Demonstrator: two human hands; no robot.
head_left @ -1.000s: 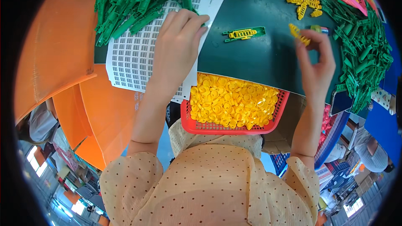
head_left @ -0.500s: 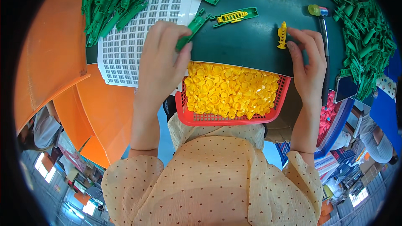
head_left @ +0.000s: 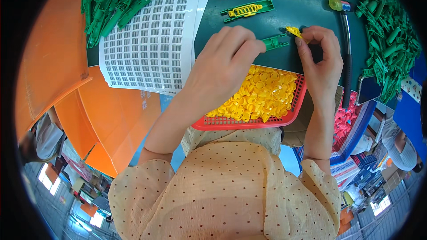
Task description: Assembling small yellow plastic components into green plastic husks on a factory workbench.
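My left hand (head_left: 231,58) is closed on a long green plastic shell half (head_left: 276,42), whose pronged end points right. Opposite it, my right hand (head_left: 318,46) pinches a small yellow ribbed plastic piece (head_left: 293,31) between thumb and fingers. The shell's prongs and the yellow piece are close together, with a narrow gap showing. Beyond my hands, a second green shell (head_left: 268,5) lies on the table with a yellow ribbed piece (head_left: 245,10) set inside it. My fingers cover the rest of the held shell and part of the yellow piece.
Green shells are heaped at the far left (head_left: 115,0) on printed sheets (head_left: 147,49) and at right (head_left: 391,40). A hammer (head_left: 346,53) and a phone (head_left: 369,90) lie on the right. A red basket (head_left: 249,126) of yellow caps (head_left: 262,93) sits below the table edge.
My left hand has moved right, bringing the green shell toward my right hand. The yellow piece, upright on the table beside my right fingers before, is now pinched and tilted.
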